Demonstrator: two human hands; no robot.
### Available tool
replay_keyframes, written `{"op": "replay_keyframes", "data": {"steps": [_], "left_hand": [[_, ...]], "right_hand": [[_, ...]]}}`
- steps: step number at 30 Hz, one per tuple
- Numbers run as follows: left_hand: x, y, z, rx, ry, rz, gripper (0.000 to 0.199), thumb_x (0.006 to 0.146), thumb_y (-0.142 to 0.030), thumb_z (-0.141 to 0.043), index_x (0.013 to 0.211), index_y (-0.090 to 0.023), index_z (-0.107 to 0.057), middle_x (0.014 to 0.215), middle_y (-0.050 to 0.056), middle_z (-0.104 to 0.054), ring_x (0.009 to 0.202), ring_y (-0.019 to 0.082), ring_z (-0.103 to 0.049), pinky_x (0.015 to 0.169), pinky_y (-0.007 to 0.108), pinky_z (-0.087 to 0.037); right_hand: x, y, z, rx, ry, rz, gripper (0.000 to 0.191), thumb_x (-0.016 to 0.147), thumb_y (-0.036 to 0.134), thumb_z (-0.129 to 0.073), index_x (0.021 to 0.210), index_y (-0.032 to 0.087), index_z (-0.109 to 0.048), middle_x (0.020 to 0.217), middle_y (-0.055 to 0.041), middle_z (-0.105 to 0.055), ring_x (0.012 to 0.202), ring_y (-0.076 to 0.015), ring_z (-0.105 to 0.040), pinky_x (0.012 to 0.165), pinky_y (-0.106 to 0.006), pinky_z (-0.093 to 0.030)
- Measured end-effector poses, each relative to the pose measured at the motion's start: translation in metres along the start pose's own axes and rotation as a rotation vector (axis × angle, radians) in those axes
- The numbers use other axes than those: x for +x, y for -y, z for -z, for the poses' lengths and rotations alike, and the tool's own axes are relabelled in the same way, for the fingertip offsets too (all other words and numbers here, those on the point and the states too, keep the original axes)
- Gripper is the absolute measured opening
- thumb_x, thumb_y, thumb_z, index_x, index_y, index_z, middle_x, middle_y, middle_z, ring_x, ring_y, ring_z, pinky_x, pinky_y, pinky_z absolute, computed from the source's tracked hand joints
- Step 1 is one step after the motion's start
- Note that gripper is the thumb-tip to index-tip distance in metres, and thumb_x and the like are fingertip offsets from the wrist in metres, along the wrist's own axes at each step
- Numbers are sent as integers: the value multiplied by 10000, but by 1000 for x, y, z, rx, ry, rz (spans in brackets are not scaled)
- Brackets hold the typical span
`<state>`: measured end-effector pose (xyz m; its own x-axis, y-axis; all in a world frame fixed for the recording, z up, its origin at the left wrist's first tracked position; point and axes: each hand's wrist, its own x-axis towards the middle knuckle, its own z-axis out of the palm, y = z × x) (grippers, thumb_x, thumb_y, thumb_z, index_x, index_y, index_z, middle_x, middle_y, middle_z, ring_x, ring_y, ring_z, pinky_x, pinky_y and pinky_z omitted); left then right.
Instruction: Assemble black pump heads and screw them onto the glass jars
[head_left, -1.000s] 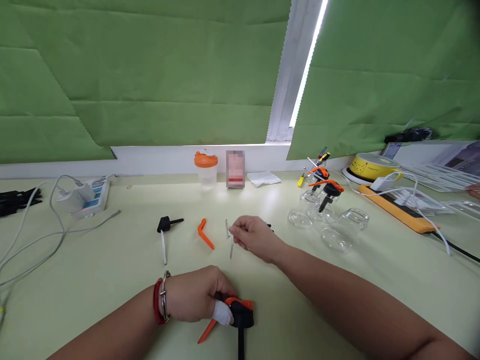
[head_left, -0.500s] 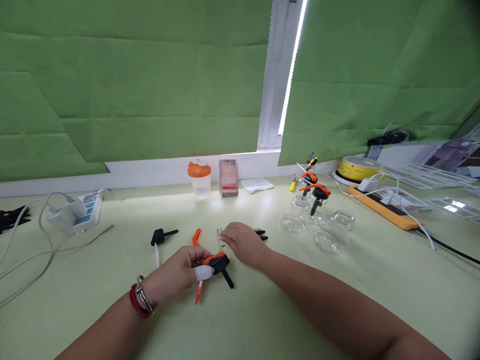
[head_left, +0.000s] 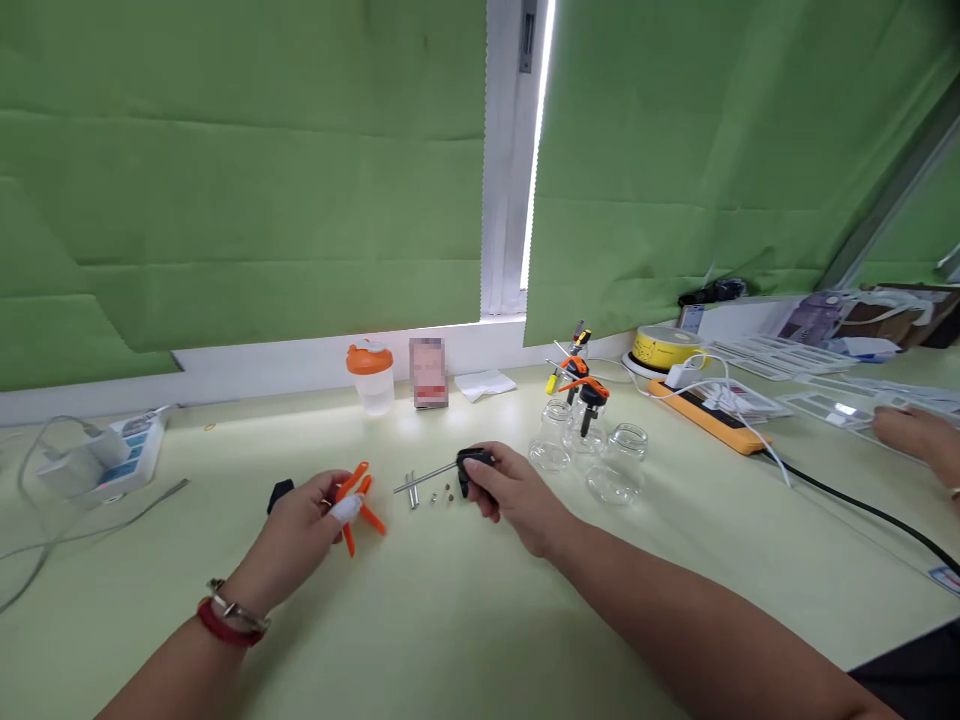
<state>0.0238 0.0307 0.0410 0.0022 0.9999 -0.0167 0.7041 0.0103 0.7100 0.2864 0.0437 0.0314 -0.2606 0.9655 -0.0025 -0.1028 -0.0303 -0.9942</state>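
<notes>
My left hand, with white tape on the thumb, is closed on an orange lever. Other orange lever pieces show under and beside its fingers. In my right hand is a black plastic clamp head with a thin metal rod pointing left. Short metal pins lie below the rod, and small brown and silvery bits are between the hands. A second black clamp piece is partly hidden behind my left hand.
Glass jars stand at right, with orange-black clamps resting at them. An orange-lidded cup, box and tissue are at the back. Power strips and cables lie at both sides. Another person's hand is far right.
The view has turned right. My right hand has left the metal pins and now holds the black clamp head with its rod. The black-handled piece is gone from my left hand's fingers.
</notes>
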Motion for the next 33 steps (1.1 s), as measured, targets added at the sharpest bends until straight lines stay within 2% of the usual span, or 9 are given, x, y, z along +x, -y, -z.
{"op": "replay_keyframes", "data": {"steps": [3,11,18,20,22,24,26,30,33], "left_hand": [[13,12,3,252,-135,146,434,828,-443,-414,1132,-137,-468,751,62,-619,628,210,-588,548,295,-435],[30,13,-18,479,-66,187,229,853,-285,-371,859,-133,-541,827,154,-640,680,233,-605,536,291,-390],[23,1,-19,577,-34,133,333,881,-303,-309,714,-164,-561,743,135,-627,623,234,-590,555,318,-389],[11,-9,-20,610,-45,86,360,886,-323,-293,771,-153,-589,818,156,-623,622,245,-588,560,341,-401],[-6,-23,-22,620,-72,-127,366,886,-380,-327,1021,-148,-575,952,160,-618,736,266,-599,626,367,-441],[-23,-37,-26,461,-2,-434,533,871,-426,-404,1348,-196,-339,1162,150,-569,930,261,-585,762,372,-474],[-37,-47,-31,318,155,-618,712,840,-401,-496,1436,-286,-124,1294,120,-504,1029,244,-563,832,358,-484],[-41,-52,-33,214,118,-680,520,835,-299,-497,1335,-349,-362,1308,55,-518,1147,243,-512,947,358,-437],[-29,-33,-14,189,-17,-529,376,806,-363,-525,1178,-315,-532,1160,36,-631,1024,238,-591,889,303,-464]], "right_hand": [[-7,-5,11,-28,-26,-18,409,783,496,-584,1050,195,-511,683,17,-568,511,-81,-465,454,-205,-324],[-22,-12,10,-57,45,-26,430,780,490,-598,1085,210,-480,801,-4,-580,597,-104,-506,531,-239,-384],[-25,-18,8,-132,104,56,399,772,410,-639,1091,222,-490,888,-24,-584,730,-139,-550,646,-275,-455],[-26,-18,5,-172,121,110,398,759,393,-655,1088,221,-511,946,-37,-601,828,-165,-568,742,-304,-465],[-28,-16,0,-208,148,151,401,757,391,-658,1098,219,-535,969,-39,-612,866,-178,-575,784,-318,-461],[-31,-10,-8,-198,219,178,421,766,400,-650,1132,219,-545,970,-39,-620,857,-178,-586,779,-317,-463],[-35,-3,-17,-120,361,215,433,781,405,-636,1160,217,-546,987,-40,-623,885,-178,-592,791,-307,-461],[-38,13,-23,-108,547,232,454,810,465,-569,1179,202,-544,945,-48,-624,820,-163,-601,729,-294,-479],[-30,32,3,-412,343,298,636,738,401,-662,1304,200,-456,1027,-81,-625,847,-182,-599,781,-342,-487]]}}
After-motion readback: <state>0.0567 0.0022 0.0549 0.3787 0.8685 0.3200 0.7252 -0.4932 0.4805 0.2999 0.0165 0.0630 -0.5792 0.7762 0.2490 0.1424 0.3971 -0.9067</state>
